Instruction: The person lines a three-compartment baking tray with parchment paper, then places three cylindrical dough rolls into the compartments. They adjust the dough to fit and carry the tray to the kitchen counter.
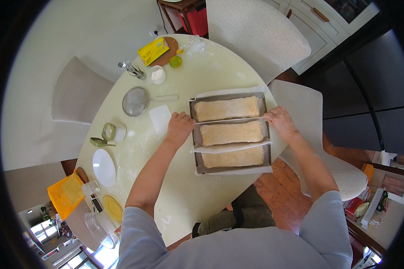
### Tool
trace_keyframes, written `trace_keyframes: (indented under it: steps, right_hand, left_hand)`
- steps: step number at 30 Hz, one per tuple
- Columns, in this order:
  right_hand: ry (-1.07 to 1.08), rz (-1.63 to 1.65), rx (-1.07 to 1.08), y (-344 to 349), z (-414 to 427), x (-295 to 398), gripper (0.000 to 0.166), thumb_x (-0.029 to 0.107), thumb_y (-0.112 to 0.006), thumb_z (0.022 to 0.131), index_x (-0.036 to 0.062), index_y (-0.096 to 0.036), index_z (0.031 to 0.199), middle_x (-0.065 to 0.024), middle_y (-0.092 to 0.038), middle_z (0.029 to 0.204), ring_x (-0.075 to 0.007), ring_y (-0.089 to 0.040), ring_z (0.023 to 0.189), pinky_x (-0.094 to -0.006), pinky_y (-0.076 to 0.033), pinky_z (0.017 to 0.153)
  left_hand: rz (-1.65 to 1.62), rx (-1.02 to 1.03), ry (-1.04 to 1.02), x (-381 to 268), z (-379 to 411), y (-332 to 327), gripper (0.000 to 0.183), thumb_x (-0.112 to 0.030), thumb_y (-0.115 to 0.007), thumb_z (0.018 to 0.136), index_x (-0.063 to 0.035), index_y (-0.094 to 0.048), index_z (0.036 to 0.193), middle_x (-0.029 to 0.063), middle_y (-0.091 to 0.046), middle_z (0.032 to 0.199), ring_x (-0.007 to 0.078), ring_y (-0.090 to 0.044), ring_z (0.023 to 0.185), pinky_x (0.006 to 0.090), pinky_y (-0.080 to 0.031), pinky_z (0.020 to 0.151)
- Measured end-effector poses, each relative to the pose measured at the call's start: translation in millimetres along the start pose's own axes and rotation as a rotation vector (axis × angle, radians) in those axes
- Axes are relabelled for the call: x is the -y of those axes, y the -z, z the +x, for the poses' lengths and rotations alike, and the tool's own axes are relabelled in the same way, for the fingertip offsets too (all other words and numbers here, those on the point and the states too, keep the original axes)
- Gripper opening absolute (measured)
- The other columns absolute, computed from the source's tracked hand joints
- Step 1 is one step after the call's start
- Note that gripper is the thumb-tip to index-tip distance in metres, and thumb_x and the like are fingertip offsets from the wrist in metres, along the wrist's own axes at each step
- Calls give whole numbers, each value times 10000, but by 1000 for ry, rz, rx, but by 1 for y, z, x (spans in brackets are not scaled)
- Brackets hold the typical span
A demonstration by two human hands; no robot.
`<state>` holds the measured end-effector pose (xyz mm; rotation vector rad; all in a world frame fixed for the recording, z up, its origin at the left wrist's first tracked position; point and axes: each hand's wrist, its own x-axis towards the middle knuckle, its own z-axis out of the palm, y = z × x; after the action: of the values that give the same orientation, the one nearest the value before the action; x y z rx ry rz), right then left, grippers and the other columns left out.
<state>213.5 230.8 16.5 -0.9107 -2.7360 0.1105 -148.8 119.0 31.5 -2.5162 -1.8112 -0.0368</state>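
Note:
Three long, flat dough loaves lie side by side in a dark baking tray lined with white parchment paper. The far loaf, the middle loaf and the near loaf are pale and floury. Raised paper folds part them, and the nearer fold leans over the near loaf's edge. My left hand pinches the left end of the fold between the far and middle loaves. At the tray's right side, my right hand grips the other end of that fold, which looks taut. Both hands' fingertips are partly hidden.
Left of the tray lie a white scraper and a mesh sieve. A cup of white powder, a green citrus fruit and a yellow packet stand farther back. A white plate rests near the table's left edge. Chairs flank the table.

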Motion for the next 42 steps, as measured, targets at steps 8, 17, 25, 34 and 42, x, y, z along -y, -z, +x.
trace_keyframes:
  steps: [8, 17, 25, 34, 42]
  right_hand:
    - [48, 206, 70, 44, -11, 66, 199, 164, -622, 730, 99, -569, 910, -68, -573, 873, -243, -530, 861, -375, -408, 792]
    - [74, -20, 284, 8, -17, 81, 169, 239, -548, 769, 86, -617, 749, -55, -610, 769, -194, -576, 811, -320, -384, 791]
    - [118, 38, 177, 2, -8, 103, 119, 201, -533, 754, 116, -595, 699, -33, -588, 725, -182, -575, 788, -315, -393, 749]
    - [116, 62, 65, -23, 10, 146, 93, 175, -533, 726, 106, -594, 710, -31, -564, 718, -183, -565, 804, -317, -404, 747]
    - [63, 130, 152, 1, -14, 106, 97, 125, -518, 722, 58, -586, 741, -90, -571, 786, -225, -563, 882, -374, -402, 868]
  left_hand:
    - [-353, -72, 12, -45, -35, 37, 142, -161, -635, 732, -123, -623, 869, -10, -594, 844, 162, -528, 831, 322, -370, 713]
    - [-220, -64, -41, -54, -46, 6, 80, -202, -615, 743, -132, -615, 706, -20, -574, 693, 149, -524, 753, 312, -357, 682]
    - [-263, -17, -10, -60, -41, 9, 91, -237, -648, 720, -154, -619, 695, -42, -598, 721, 140, -529, 762, 318, -364, 695]
    - [-315, -105, -21, -104, -16, -2, 72, -221, -652, 695, -156, -623, 686, -39, -601, 710, 151, -527, 754, 319, -371, 711]
    - [-190, -115, -11, -76, -44, 7, 45, -180, -648, 697, -149, -619, 681, -30, -594, 703, 143, -522, 757, 325, -366, 708]
